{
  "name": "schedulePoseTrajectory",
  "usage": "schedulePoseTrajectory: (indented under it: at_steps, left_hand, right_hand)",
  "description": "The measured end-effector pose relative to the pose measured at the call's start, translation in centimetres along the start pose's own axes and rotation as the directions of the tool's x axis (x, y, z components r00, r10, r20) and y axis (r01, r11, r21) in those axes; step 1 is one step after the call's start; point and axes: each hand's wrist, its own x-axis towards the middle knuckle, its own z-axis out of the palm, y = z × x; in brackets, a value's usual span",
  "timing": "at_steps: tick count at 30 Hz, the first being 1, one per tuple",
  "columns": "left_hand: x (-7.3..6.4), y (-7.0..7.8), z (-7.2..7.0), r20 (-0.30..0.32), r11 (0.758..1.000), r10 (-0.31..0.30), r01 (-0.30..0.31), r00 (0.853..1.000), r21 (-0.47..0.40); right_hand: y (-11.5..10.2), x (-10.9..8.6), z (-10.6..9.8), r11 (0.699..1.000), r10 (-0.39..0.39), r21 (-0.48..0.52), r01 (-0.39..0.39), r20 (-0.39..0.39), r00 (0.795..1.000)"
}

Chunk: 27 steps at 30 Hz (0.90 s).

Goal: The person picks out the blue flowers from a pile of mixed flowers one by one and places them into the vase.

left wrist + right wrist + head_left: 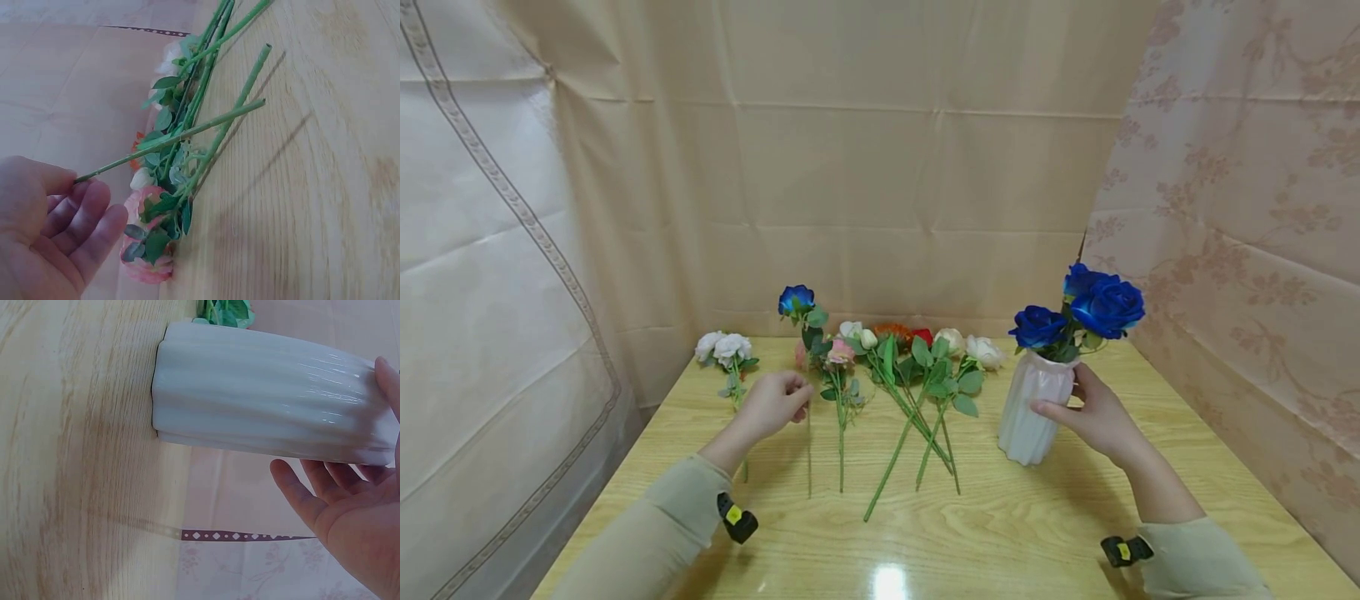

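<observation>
My left hand [772, 406] pinches the thin green stem [169, 142] of a blue rose [796, 300] between thumb and forefinger. Its bloom rises above the hand, and the lower stem end hangs free over the table. At the right, my right hand [1093, 417] grips a white ribbed vase [262, 394] near its neck, thumb on one side and fingers round the other. Several blue roses [1107, 307] stand in the vase's mouth, their stems hidden inside it. The vase leans slightly in the head view, its base at the tabletop.
On the wooden table [985, 542], white flowers [730, 347] lie at the left and a pink flower [840, 352] beside the left hand. In the middle are an orange flower [892, 332], a red one [922, 336] and a white rose [984, 352], stems crossing forward. Curtains [910, 167] surround the table.
</observation>
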Motion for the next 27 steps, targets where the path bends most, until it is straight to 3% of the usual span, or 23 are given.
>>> schedulePoseTrajectory:
  at_steps: [6, 11, 14, 20, 27]
  left_hand:
    - [0.2, 0.8, 0.4, -0.062, 0.998, 0.056, -0.057, 0.997, -0.017]
    - [0.4, 1.8, 1.0, -0.118, 0.987, 0.147, -0.153, 0.982, -0.041]
    - [0.6, 2.5, 1.5, -0.156, 0.974, 0.216, -0.225, 0.964, -0.041]
    - [1.0, 3.5, 2.3, -0.230, 0.929, 0.363, -0.371, 0.903, 0.006]
    - [1.2, 4.3, 3.0, -0.271, 0.896, 0.425, -0.444, 0.864, -0.010]
  right_hand:
    - [0.1, 0.0, 0.0, 1.000, 0.000, 0.003, 0.000, 0.001, 1.000]
    - [0.1, 0.1, 0.0, 1.000, 0.006, 0.002, -0.006, 0.002, 1.000]
    - [0.1, 0.1, 0.0, 1.000, 0.004, 0.010, -0.004, 0.008, 1.000]
    - [-0.2, 0.0, 0.1, 1.000, 0.004, 0.010, -0.004, 0.006, 1.000]
    - [-0.1, 0.0, 0.0, 1.000, -0.004, 0.005, 0.004, 0.002, 1.000]
